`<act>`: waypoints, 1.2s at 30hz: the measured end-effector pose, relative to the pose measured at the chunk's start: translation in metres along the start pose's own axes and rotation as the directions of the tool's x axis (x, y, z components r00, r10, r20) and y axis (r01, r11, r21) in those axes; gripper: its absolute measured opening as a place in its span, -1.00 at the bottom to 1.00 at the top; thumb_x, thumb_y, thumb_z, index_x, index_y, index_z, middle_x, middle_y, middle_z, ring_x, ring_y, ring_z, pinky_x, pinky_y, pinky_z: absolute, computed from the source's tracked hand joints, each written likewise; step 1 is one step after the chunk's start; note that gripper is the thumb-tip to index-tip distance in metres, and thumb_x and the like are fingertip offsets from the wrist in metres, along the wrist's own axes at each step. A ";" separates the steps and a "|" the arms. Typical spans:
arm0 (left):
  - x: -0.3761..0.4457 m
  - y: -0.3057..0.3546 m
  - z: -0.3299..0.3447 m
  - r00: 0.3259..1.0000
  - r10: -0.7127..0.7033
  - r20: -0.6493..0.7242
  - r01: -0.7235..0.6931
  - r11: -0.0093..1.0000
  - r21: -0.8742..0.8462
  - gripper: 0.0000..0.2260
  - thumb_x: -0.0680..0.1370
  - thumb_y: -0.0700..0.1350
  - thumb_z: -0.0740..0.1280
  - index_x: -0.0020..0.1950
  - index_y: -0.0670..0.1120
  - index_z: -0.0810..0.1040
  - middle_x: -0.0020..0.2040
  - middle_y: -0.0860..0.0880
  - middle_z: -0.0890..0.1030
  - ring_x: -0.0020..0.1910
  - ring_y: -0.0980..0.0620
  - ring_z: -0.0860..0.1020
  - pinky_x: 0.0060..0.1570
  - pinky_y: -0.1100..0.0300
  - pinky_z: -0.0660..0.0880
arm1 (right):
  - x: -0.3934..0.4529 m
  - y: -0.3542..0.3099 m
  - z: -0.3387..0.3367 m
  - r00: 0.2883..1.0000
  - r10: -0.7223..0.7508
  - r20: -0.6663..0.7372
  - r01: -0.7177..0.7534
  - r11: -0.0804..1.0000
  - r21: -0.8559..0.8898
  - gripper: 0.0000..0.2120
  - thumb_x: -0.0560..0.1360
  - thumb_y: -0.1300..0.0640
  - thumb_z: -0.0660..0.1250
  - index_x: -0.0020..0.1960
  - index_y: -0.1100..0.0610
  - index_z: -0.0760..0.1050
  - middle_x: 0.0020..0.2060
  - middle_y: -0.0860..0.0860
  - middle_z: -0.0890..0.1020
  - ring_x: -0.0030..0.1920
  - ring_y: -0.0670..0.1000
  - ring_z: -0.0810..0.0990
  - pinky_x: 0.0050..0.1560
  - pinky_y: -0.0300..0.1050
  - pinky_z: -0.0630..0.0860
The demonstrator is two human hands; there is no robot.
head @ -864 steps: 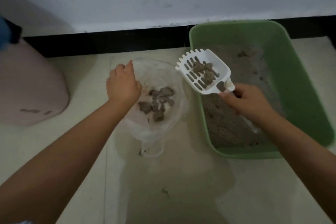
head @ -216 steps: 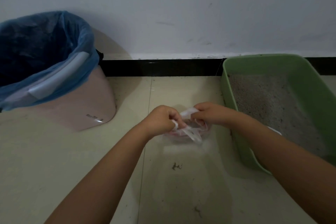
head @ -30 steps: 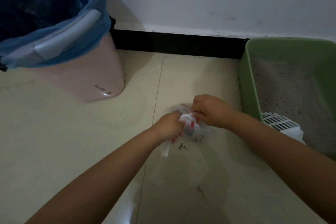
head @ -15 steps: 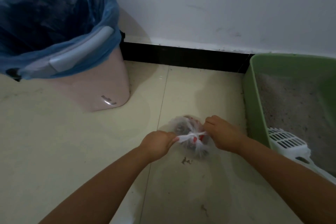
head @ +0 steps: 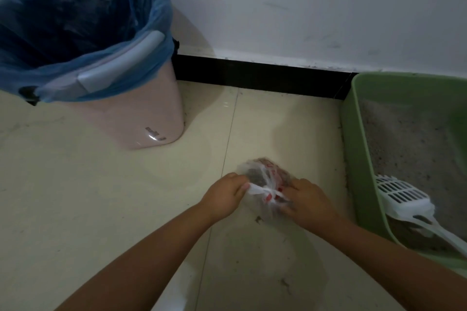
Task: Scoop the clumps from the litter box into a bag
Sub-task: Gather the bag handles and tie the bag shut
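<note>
A small clear plastic bag (head: pixel 262 175) with red print and grey clumps inside sits on the tiled floor. Its top is twisted into a knot between my hands. My left hand (head: pixel 225 195) pinches one white strand of the knot, and my right hand (head: pixel 307 203) grips the other strand, pulling apart. The green litter box (head: pixel 358 159) stands to the right, holding grey litter. A white slotted scoop (head: pixel 401 197) lies in its near corner, handle over the rim.
A pink bin (head: pixel 121 121) lined with a blue bag (head: pixel 83 33) stands at the left against the white wall. A black skirting board (head: pixel 260 76) runs along the wall. Small dark specks (head: pixel 259 219) lie on the floor near the bag.
My hands have kept pulling the bag's strands apart, drawing the knot tight. The view has shifted slightly; the scoop stays in the box.
</note>
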State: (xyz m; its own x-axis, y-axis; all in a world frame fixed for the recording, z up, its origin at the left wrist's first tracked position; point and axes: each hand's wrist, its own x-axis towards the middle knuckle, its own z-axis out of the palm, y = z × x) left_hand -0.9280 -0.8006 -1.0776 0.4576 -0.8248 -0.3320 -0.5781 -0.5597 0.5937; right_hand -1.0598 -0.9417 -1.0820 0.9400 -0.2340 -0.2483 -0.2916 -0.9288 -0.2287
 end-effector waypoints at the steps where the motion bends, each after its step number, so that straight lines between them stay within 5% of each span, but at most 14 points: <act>1: 0.001 0.005 -0.003 0.999 -0.005 -0.043 0.002 0.998 -0.068 -0.73 0.65 -0.17 0.09 0.06 -0.30 0.52 0.03 -0.27 0.57 0.04 -0.13 0.51 -0.11 0.19 0.27 | 0.004 0.002 -0.001 0.998 -0.014 -0.056 0.013 1.000 -0.024 -0.61 0.37 -0.08 0.11 -0.32 0.06 0.65 -0.44 0.04 0.63 -0.45 0.05 0.61 -0.48 -0.22 0.49; 3: 0.004 0.016 -0.012 0.989 -0.038 -0.142 0.008 0.979 -0.202 -0.75 0.64 -0.21 0.11 0.03 -0.32 0.53 -0.03 -0.29 0.58 -0.04 -0.14 0.53 -0.14 0.19 0.31 | 0.011 0.004 -0.010 0.973 -0.007 -0.230 -0.001 0.999 -0.038 -0.70 0.30 0.00 0.20 -0.49 0.07 0.61 -0.61 0.01 0.54 -0.62 0.02 0.52 -0.63 -0.25 0.35; 7: 0.008 0.042 -0.042 0.968 -0.006 -0.252 -0.066 0.958 -0.278 -0.76 0.63 -0.24 0.10 -0.04 -0.30 0.53 -0.15 -0.22 0.51 -0.14 -0.03 0.46 -0.12 0.16 0.38 | 0.024 0.002 -0.046 0.938 0.033 -0.346 -0.014 0.998 0.056 -0.80 0.26 0.09 0.33 -0.49 0.13 0.61 -0.61 0.05 0.53 -0.59 0.09 0.52 -0.56 -0.23 0.32; 12: 0.015 0.080 -0.105 0.914 -0.026 -0.406 -0.146 0.910 -0.388 -0.74 0.64 -0.19 0.09 -0.23 -0.04 0.40 -0.21 -0.09 0.49 -0.21 0.01 0.50 -0.14 0.14 0.46 | 0.045 -0.013 -0.110 0.830 0.088 -0.551 0.048 0.973 0.226 -0.55 0.37 -0.04 0.13 -0.42 0.23 0.62 -0.50 0.11 0.58 -0.46 0.09 0.49 -0.41 -0.27 0.28; 14: 0.014 0.094 -0.142 0.867 -0.019 -0.499 -0.206 0.896 -0.392 -0.69 0.63 -0.21 0.11 -0.30 -0.02 0.36 -0.32 -0.02 0.46 -0.32 0.09 0.47 -0.20 0.20 0.43 | 0.055 -0.029 -0.149 0.778 0.099 -0.620 0.080 0.964 0.254 -0.49 0.35 -0.08 0.06 -0.43 0.26 0.59 -0.48 0.10 0.55 -0.40 0.03 0.42 -0.40 -0.34 0.19; 17: 0.007 0.108 -0.204 0.759 -0.011 -0.651 -0.290 0.890 -0.353 -0.66 0.61 -0.22 0.14 -0.37 -0.01 0.32 -0.40 0.04 0.40 -0.42 0.17 0.45 -0.22 0.17 0.44 | 0.076 -0.055 -0.207 0.663 0.029 -0.748 0.156 0.972 0.176 -0.59 0.35 0.05 0.17 -0.51 0.32 0.51 -0.55 0.19 0.53 -0.50 0.13 0.50 -0.41 -0.18 0.24; 22: -0.014 0.104 -0.304 0.597 -0.023 -0.802 -0.361 0.885 -0.294 -0.65 0.62 -0.22 0.14 -0.37 -0.01 0.34 -0.39 0.04 0.42 -0.45 0.22 0.46 -0.33 0.27 0.48 | 0.125 -0.113 -0.290 0.571 -0.031 -0.821 0.245 0.960 0.134 -0.74 0.37 0.19 0.28 -0.35 0.37 0.59 -0.38 0.28 0.58 -0.29 0.23 0.55 -0.33 -0.21 0.13; 26: -0.024 0.071 -0.355 0.552 -0.151 -0.820 -0.314 0.874 -0.372 -0.69 0.63 -0.22 0.12 -0.31 -0.06 0.40 -0.35 0.03 0.44 -0.39 0.14 0.47 -0.33 0.33 0.47 | 0.171 -0.168 -0.312 0.632 -0.144 -0.761 0.266 0.963 0.038 -0.73 0.52 0.20 0.23 -0.20 0.36 0.59 -0.17 0.27 0.58 -0.08 0.20 0.52 -0.20 -0.11 0.27; 32: -0.020 -0.006 -0.355 0.621 -0.281 -0.732 -0.148 0.875 -0.461 -0.65 0.62 -0.29 0.09 -0.37 -0.11 0.35 -0.40 -0.05 0.45 -0.40 0.08 0.48 -0.24 0.20 0.57 | 0.210 -0.209 -0.258 0.797 -0.193 -0.572 0.197 0.979 -0.055 -0.73 0.56 0.12 0.15 0.03 0.26 0.55 0.02 0.20 0.57 0.08 0.20 0.51 -0.01 0.01 0.44; 36: -0.011 -0.050 -0.333 0.711 -0.325 -0.624 0.033 0.902 -0.432 -0.63 0.62 -0.29 0.10 -0.39 -0.11 0.38 -0.41 -0.04 0.49 -0.22 -0.13 0.56 0.08 -0.03 0.55 | 0.205 -0.208 -0.206 0.829 -0.335 -0.449 0.280 0.942 -0.185 -0.33 0.46 -0.21 -0.17 0.06 0.15 0.59 -0.01 0.10 0.64 0.05 0.11 0.55 0.14 -0.06 0.33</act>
State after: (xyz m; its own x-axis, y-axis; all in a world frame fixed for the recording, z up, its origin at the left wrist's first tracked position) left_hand -0.6788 -0.7372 -0.8593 0.9345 -0.3548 0.0289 -0.2147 -0.4971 0.8407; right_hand -0.7698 -0.8554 -0.8917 0.9560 -0.0117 0.2932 0.0217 -0.9936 -0.1104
